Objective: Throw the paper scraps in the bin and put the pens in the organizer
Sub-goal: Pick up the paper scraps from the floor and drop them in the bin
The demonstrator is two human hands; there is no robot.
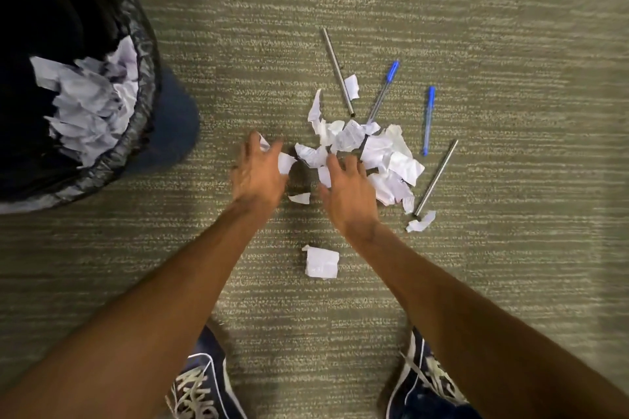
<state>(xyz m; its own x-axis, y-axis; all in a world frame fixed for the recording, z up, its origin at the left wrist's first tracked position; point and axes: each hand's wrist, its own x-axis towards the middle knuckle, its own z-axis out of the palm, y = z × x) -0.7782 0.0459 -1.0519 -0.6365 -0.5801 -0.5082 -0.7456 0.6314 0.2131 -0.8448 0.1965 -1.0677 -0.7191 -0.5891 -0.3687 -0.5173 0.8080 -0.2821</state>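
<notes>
A pile of white paper scraps [381, 153] lies on the carpet ahead of me. My left hand [258, 172] hovers at the pile's left edge, fingers spread over two small scraps. My right hand [349, 194] rests on the pile's near side, fingers apart. One lone scrap [321, 262] lies between my forearms, another small one [300, 198] between my hands. Two blue-capped pens [383, 92] [428, 121] and two slim silver pens [338, 71] [435, 177] lie around the pile. The bin [143, 85], lined with a black bag, stands at the left with scraps inside. No organizer is in view.
Grey-green striped carpet [476, 282] covers the floor. My two dark blue sneakers [200, 381] [429, 381] stand at the bottom edge. A small scrap [420, 222] lies by the tip of the right silver pen.
</notes>
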